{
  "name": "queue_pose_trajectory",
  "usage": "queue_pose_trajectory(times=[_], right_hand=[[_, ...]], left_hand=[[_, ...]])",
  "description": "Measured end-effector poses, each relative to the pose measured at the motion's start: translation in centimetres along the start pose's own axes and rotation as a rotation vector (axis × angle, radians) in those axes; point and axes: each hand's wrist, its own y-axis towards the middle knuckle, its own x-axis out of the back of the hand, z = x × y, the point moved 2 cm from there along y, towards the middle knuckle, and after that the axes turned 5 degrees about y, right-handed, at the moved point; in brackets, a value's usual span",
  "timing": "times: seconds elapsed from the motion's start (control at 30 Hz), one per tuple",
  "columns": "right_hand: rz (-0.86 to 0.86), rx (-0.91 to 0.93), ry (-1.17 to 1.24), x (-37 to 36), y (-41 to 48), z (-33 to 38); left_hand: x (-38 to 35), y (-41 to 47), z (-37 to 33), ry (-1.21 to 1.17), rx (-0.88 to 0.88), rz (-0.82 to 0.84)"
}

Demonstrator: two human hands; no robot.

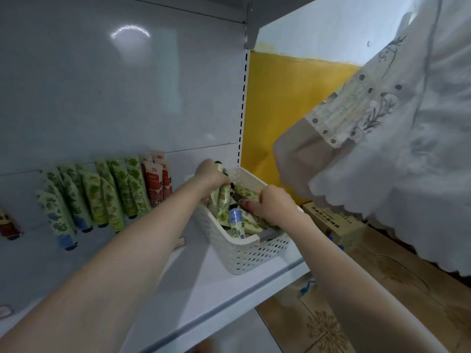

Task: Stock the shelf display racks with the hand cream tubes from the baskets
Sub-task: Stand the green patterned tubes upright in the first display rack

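The left hand (pixel 212 178) holds a bunch of tubes (pixel 224 197); the right hand (pixel 271 203) grips one more in the basket (pixel 244 256). Best to lift gently so none drop.

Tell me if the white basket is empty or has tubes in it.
Not empty: several tubes lie piled in the basket; the left hand and right hand grip some.

I cannot see the fingertips of the left hand (pixel 211 174): they curl round pale tubes (pixel 224 197) whose lower ends are buried among others in the basket (pixel 244 253). The right hand (pixel 271 203) covers the tubes under it; I cannot tell whether it grips any. Print on the red tubes (pixel 153 184) is too small to read. The left edge cuts off a red item (pixel 7 226). White cloth (pixel 382 174) partly hides the cardboard box (pixel 328 220); its lettering is blurred
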Motion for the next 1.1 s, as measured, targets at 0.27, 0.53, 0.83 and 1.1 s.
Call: queue_pose_trajectory(times=[0.27,0.53,0.83,1.1], right_hand=[[-0.434,0.114,0.642,1.6,-3.9,0.2],[-0.192,0.044,1.403,3.0,-10.9,5.8],[0.101,0.096,1.416,1.0,-16.2,11.3],[0.191,0.103,1.347,-0.1,-18.1,13.5]], left_hand=[[7.1,-6.1,0.0,-0.707,-0.024,-0.282],[11.1,-17.5,2.8,-1.076,0.130,-0.073],[13.1,-28.7,5.7,-0.813,0.028,-0.094],[13.9,-31.3,7.8,-0.787,0.067,-0.100]])
